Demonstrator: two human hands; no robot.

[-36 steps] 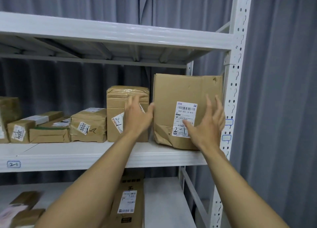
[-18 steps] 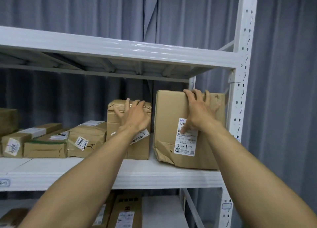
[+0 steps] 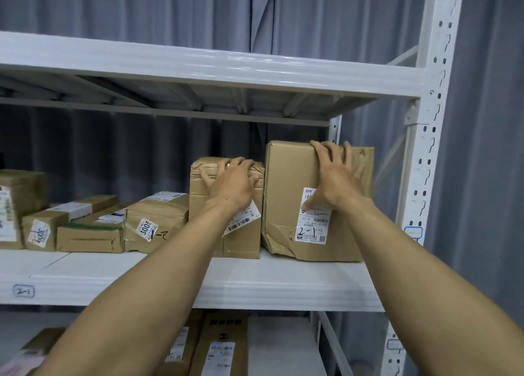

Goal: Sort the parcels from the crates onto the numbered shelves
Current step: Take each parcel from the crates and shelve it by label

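On the middle shelf (image 3: 283, 285) of a white metal rack, at its far right end, the tall parcel (image 3: 286, 205) stands upright. It is a dented brown carton w/ a white shipping label (image 3: 313, 220) on its front & "2-1" handwritten at the label's btm. The right hand (image 3: 338, 177) grips it: fingers hooked over the top front edge, thumb pressed on the label's upper part.

Just left of it, close enough that I can't tell if they touch, stands the shorter parcel (image 3: 243, 245), a taped brown carton w/ a tilted barcode label. The left hand (image 3: 234, 183) holds this one, fingers curled over its top front edge. Both forearms are bare & reach up from the frame's btm.

Further left on the same shelf, a row of low parcels (image 3: 164, 211) lies flat, some w/ handwritten stickers. A small tag (image 3: 24, 291) on the shelf's front lip reads "2-1". A rack post (image 3: 425, 149) w/ slotted holes rises near the tall parcel's right side. Below, more parcels (image 3: 221, 347) sit on a lower shelf, partly hidden by the arms. A grey curtain (image 3: 141, 7) hangs behind the rack.
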